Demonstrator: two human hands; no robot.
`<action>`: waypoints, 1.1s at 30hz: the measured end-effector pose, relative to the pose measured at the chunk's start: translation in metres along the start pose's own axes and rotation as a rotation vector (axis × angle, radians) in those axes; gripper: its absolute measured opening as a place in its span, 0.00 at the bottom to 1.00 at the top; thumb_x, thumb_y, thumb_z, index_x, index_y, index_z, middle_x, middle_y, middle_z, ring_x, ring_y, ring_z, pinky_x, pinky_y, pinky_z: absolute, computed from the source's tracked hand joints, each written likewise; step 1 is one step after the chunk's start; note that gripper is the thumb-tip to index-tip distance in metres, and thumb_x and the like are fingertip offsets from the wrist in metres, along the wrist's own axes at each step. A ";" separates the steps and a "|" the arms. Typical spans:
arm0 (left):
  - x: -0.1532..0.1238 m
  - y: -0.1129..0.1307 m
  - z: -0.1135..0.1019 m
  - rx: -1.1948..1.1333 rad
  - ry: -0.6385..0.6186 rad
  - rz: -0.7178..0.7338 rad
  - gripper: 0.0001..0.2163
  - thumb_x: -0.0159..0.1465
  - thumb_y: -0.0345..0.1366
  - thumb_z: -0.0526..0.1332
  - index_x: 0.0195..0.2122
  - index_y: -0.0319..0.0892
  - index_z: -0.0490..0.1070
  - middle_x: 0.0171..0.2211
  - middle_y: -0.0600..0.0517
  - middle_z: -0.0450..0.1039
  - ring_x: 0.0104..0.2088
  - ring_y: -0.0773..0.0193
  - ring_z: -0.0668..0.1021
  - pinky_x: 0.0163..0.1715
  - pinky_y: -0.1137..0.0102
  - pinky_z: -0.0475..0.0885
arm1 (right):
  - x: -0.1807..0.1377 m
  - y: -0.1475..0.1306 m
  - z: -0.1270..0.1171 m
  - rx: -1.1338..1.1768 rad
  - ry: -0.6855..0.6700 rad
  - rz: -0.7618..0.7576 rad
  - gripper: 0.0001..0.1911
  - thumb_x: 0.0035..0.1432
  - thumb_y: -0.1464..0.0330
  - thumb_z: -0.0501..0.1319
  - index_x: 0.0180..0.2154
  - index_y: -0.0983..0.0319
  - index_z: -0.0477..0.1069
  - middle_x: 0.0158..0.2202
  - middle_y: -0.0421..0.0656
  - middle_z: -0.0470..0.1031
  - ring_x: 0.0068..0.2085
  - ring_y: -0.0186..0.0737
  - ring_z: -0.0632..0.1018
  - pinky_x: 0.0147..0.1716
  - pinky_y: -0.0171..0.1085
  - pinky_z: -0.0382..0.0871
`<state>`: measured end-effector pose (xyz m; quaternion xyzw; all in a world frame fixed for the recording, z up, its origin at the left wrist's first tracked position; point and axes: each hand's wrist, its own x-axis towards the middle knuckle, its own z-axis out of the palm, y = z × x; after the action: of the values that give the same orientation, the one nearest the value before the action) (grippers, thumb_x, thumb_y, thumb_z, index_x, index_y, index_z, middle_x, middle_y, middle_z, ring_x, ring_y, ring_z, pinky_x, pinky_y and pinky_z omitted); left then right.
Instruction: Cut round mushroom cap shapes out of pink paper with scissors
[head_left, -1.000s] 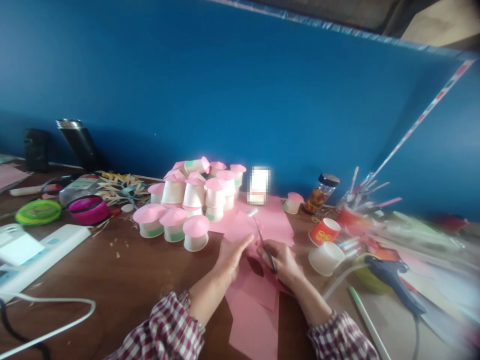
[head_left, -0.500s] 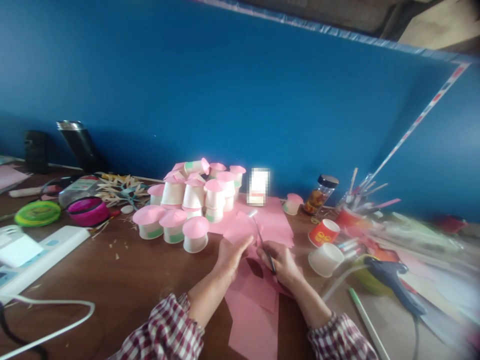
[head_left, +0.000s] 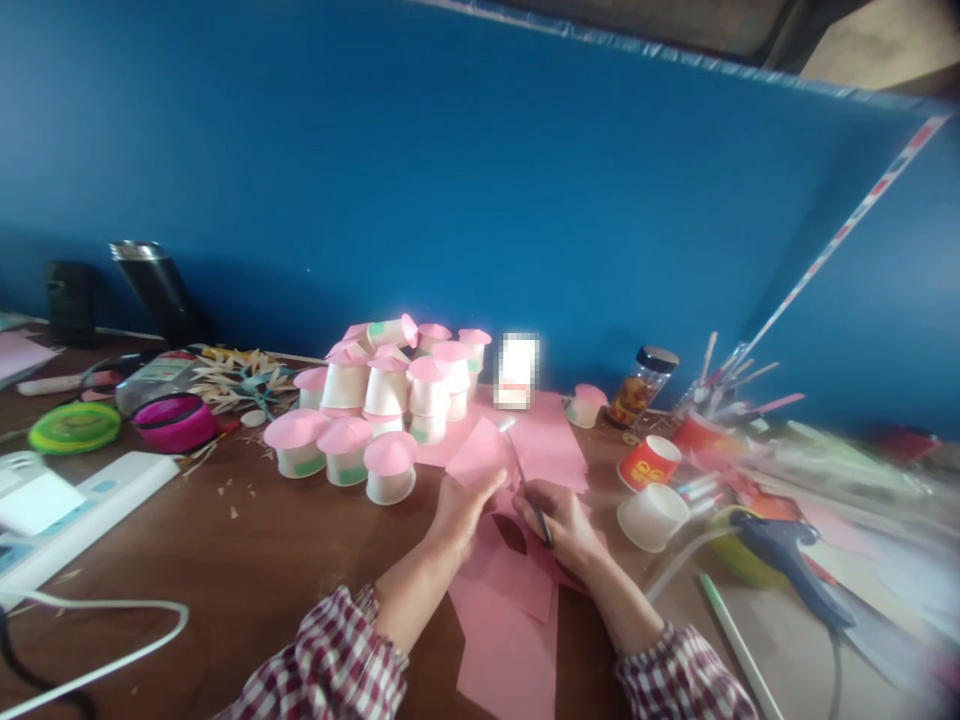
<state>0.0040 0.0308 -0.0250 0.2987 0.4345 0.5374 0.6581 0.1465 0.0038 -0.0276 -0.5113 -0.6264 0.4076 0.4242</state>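
My right hand (head_left: 564,522) is closed around the dark handle of a pair of scissors (head_left: 520,468), whose blades point away from me. A sheet of pink paper (head_left: 477,456) is pinched in my left hand (head_left: 466,508), thumb on top, just left of the blades. My left fingers are mostly hidden beneath the sheet. Under both hands lie more pink paper pieces (head_left: 510,655), reaching down to the near edge of the view. Beyond the hands, a larger pink sheet (head_left: 559,445) rests flat on the table.
Paper cups with pink cone tops (head_left: 391,455) stand stacked to the left. A red cup (head_left: 649,463), a white cup (head_left: 652,520), a lidded jar (head_left: 642,388) and a glue gun (head_left: 795,565) are at right. A power strip (head_left: 124,497) lies far left, below a blue wall (head_left: 465,190).
Both hands, the scissors and the paper hold nearly the same place. The whole view has shifted very slightly.
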 end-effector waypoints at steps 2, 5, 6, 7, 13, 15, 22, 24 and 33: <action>0.001 0.000 -0.001 -0.001 -0.007 -0.007 0.14 0.44 0.36 0.70 0.32 0.36 0.75 0.24 0.51 0.73 0.22 0.70 0.71 0.23 0.73 0.67 | 0.000 0.000 0.000 -0.002 0.000 -0.002 0.10 0.52 0.64 0.62 0.27 0.65 0.69 0.20 0.36 0.63 0.23 0.30 0.62 0.21 0.29 0.55; 0.003 0.000 -0.003 0.008 -0.031 -0.020 0.14 0.44 0.36 0.70 0.30 0.35 0.75 0.23 0.50 0.72 0.21 0.69 0.70 0.22 0.73 0.66 | 0.000 -0.001 -0.001 -0.021 0.000 -0.004 0.11 0.52 0.63 0.62 0.27 0.65 0.69 0.20 0.36 0.63 0.23 0.30 0.61 0.20 0.29 0.55; 0.003 0.001 -0.004 0.010 -0.035 -0.026 0.14 0.44 0.36 0.70 0.30 0.34 0.75 0.23 0.50 0.72 0.22 0.69 0.71 0.22 0.73 0.66 | 0.000 -0.002 -0.001 -0.031 0.004 -0.002 0.12 0.52 0.62 0.62 0.26 0.65 0.69 0.20 0.36 0.62 0.23 0.30 0.61 0.20 0.29 0.54; 0.003 0.002 -0.004 0.009 -0.035 -0.031 0.14 0.44 0.36 0.70 0.31 0.34 0.75 0.23 0.50 0.72 0.22 0.69 0.71 0.22 0.73 0.66 | 0.000 -0.003 -0.001 -0.040 0.008 0.000 0.12 0.52 0.62 0.62 0.26 0.65 0.69 0.20 0.36 0.62 0.23 0.30 0.61 0.20 0.30 0.54; 0.000 0.009 -0.002 0.001 -0.038 -0.047 0.14 0.44 0.36 0.71 0.31 0.35 0.76 0.23 0.51 0.72 0.21 0.70 0.70 0.22 0.74 0.65 | -0.001 -0.007 -0.001 -0.087 0.027 -0.001 0.16 0.52 0.58 0.61 0.24 0.64 0.68 0.19 0.36 0.61 0.22 0.31 0.60 0.20 0.30 0.54; -0.002 0.010 -0.001 -0.001 -0.041 -0.031 0.11 0.44 0.36 0.70 0.27 0.36 0.75 0.19 0.54 0.69 0.19 0.72 0.68 0.20 0.74 0.64 | -0.001 -0.008 -0.001 -0.108 0.033 -0.001 0.15 0.52 0.59 0.61 0.25 0.65 0.69 0.19 0.37 0.61 0.22 0.31 0.60 0.20 0.30 0.54; 0.000 0.008 -0.003 -0.023 -0.053 -0.039 0.10 0.44 0.35 0.70 0.26 0.36 0.76 0.18 0.54 0.69 0.19 0.72 0.68 0.21 0.74 0.64 | -0.001 -0.006 0.000 -0.090 0.022 -0.010 0.13 0.52 0.62 0.62 0.26 0.65 0.70 0.20 0.37 0.62 0.23 0.31 0.62 0.21 0.30 0.56; 0.002 0.005 -0.003 -0.026 -0.024 -0.040 0.10 0.44 0.36 0.70 0.26 0.36 0.76 0.19 0.53 0.70 0.19 0.70 0.70 0.21 0.74 0.65 | 0.000 -0.005 -0.001 -0.099 0.031 -0.014 0.13 0.52 0.61 0.62 0.26 0.66 0.70 0.20 0.37 0.63 0.23 0.31 0.62 0.21 0.30 0.56; 0.007 -0.005 -0.006 -0.021 -0.003 -0.004 0.10 0.45 0.37 0.69 0.24 0.36 0.74 0.17 0.55 0.67 0.18 0.72 0.67 0.20 0.75 0.63 | 0.000 -0.005 0.000 -0.120 0.047 -0.023 0.14 0.52 0.60 0.61 0.24 0.65 0.69 0.19 0.37 0.63 0.23 0.32 0.63 0.21 0.30 0.56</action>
<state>0.0015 0.0362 -0.0337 0.2918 0.4285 0.5400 0.6630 0.1449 0.0035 -0.0229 -0.5379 -0.6455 0.3524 0.4121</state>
